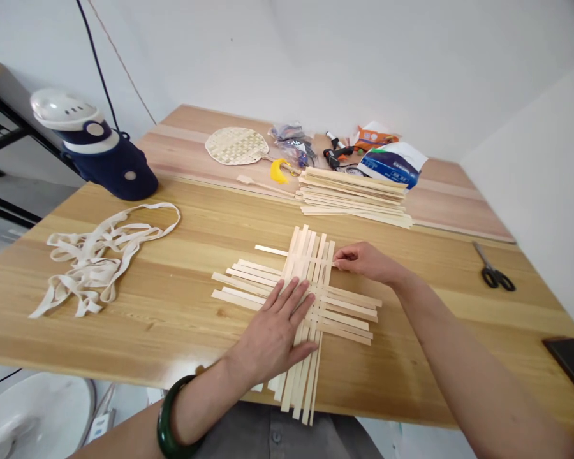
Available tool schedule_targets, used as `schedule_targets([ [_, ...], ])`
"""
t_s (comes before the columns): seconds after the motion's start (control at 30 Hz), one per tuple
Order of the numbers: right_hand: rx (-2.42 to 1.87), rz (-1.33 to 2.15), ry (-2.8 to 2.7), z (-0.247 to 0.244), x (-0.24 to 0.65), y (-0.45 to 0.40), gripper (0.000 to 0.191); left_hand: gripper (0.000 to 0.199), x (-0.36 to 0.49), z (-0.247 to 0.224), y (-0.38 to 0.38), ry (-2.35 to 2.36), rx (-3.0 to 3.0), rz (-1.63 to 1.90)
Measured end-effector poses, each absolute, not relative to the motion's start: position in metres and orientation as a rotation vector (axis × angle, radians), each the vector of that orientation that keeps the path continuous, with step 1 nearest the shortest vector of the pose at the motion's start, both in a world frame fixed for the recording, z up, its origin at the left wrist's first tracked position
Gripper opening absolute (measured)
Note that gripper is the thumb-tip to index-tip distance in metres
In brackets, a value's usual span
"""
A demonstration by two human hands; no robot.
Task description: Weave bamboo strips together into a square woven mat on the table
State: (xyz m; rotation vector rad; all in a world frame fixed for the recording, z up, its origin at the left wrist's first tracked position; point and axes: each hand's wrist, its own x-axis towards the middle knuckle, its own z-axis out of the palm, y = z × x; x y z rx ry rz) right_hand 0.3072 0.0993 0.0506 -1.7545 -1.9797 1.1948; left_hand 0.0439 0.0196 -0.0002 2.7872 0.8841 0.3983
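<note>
– So, where are we on the weave (318, 309)?

– Flat on the counter (172, 344), right in front of us, near ends poking past the near edge. Our left hand (268, 338) lies palm down on it, fingers (289, 294) a bit spread. Our right hand (366, 260) pinches the right end of the top cross strip (271, 250) between thumb and fingers.

– Handling?

– We'd guess very light. Strips look thin and flat, springy lengthwise, easy to crease or split at the ends. Probably slick against each other, so rows could slide.

– Where do we grip?

– Loose strip: by its tip, flat faces, low pull, in line with its length. Weave: broad palm on the crossed middle, no grabbing at single ends. If we lift the lot, both hands under the middle; one corner would likely let it sag or skew.

– What can't we see?

– Left hand covers part of the crossings and the lower left, so over-under order there is unknown. Right fingers hide the strip's tip. Fine gaps between rows too small to judge. Lower left ends sit partly behind our forearm.

– Rest of the view?

– Phone (571, 363) cut off at the right border. Clear bag (294, 143) by the wall: contents a jumble, can't name them. Glue gun (337, 155) partly lost in clutter behind the strip pile (356, 194).
</note>
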Motion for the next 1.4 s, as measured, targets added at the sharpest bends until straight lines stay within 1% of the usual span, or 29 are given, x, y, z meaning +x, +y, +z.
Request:
schedule_targets([
  [0.1, -1.809, 1.107, -2.012, 0.049, 0.301, 0.096, 0.019, 0.076, 0.044, 0.005, 0.020, 0.919, 2.748, 0.391],
  [0.17, -1.900, 0.976, -2.029, 0.049, 0.296, 0.092, 0.017, 0.075, 0.043, 0.012, 0.024, 0.926, 2.724, 0.409],
  [0.2, -1.953, 0.893, -2.034, 0.050, 0.293, 0.089, 0.016, 0.070, 0.043, 0.016, 0.027, 0.930, 2.711, 0.433],
  [0.3, -2.049, 0.591, -2.075, 0.051, 0.288, 0.078, 0.016, 0.043, 0.041, 0.027, 0.045, 0.987, 2.679, 0.545],
  [0.37, -2.018, 0.374, -2.108, 0.050, 0.283, 0.068, 0.019, 0.035, 0.041, 0.030, 0.060, 1.065, 2.660, 0.615],
  [0.43, -1.936, 0.178, -2.114, 0.045, 0.273, 0.057, 0.026, 0.043, 0.042, 0.026, 0.073, 1.140, 2.633, 0.657],
  [0.53, -1.793, -0.011, -2.135, 0.029, 0.247, 0.041, 0.037, 0.065, 0.044, 0.011, 0.085, 1.171, 2.639, 0.641],
  [0.6, -1.751, -0.094, -2.110, 0.015, 0.229, 0.033, 0.041, 0.068, 0.046, 0.001, 0.087, 1.159, 2.668, 0.606],
  [0.7, -1.811, -0.204, -2.005, -0.003, 0.208, 0.026, 0.042, 0.066, 0.047, -0.008, 0.085, 1.161, 2.678, 0.587],
  [0.87, -1.843, -0.300, -1.956, -0.012, 0.200, 0.026, 0.042, 0.057, 0.048, -0.007, 0.083, 1.181, 2.649, 0.624],
  [1.0, -1.913, -0.318, -1.906, -0.011, 0.202, 0.026, 0.041, 0.059, 0.048, -0.007, 0.082, 1.201, 2.667, 0.623],
  [1.2, -2.053, -0.354, -1.817, -0.003, 0.224, 0.029, 0.034, 0.062, 0.048, -0.011, 0.082, 1.200, 2.714, 0.618],
  [1.3, -2.138, -0.266, -1.860, 0.006, 0.242, 0.037, 0.024, 0.065, 0.048, -0.012, 0.082, 1.188, 2.721, 0.608],
  [1.4, -2.158, -0.066, -1.920, 0.017, 0.257, 0.046, 0.013, 0.067, 0.047, -0.013, 0.083, 1.181, 2.727, 0.612],
])
